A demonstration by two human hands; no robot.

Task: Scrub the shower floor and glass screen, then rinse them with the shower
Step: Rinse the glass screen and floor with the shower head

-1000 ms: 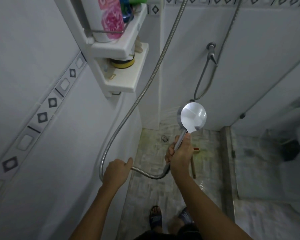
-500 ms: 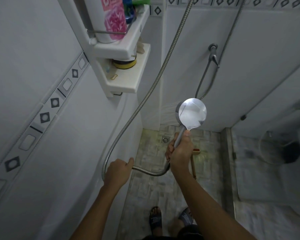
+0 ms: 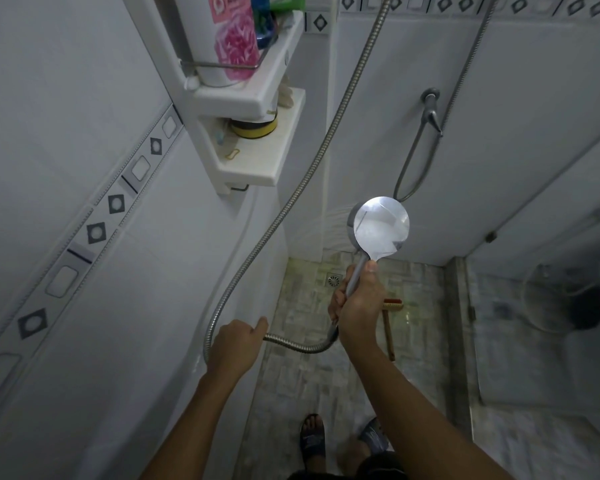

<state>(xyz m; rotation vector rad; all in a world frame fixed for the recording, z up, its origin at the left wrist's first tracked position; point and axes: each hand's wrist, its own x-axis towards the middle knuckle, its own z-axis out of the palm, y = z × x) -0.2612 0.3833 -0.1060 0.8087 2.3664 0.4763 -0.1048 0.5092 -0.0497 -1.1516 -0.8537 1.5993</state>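
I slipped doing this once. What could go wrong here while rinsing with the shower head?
The scrub brush lies on the wet floor near the sandalled feet, an easy trip or slip. The hose runs close under the shelf; a tug by the left hand might catch it. The right hand aims spray at the wall, which may splash back.

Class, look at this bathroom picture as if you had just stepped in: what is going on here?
A person stands in a tiled shower corner, rinsing. The right hand grips the handle of a round chrome shower head, which sprays water toward the white corner wall. The left hand holds the ribbed metal hose where it loops low. A wooden-handled scrub brush lies on the wet mottled floor, near the small round floor drain. The scrubbing seems done for now.
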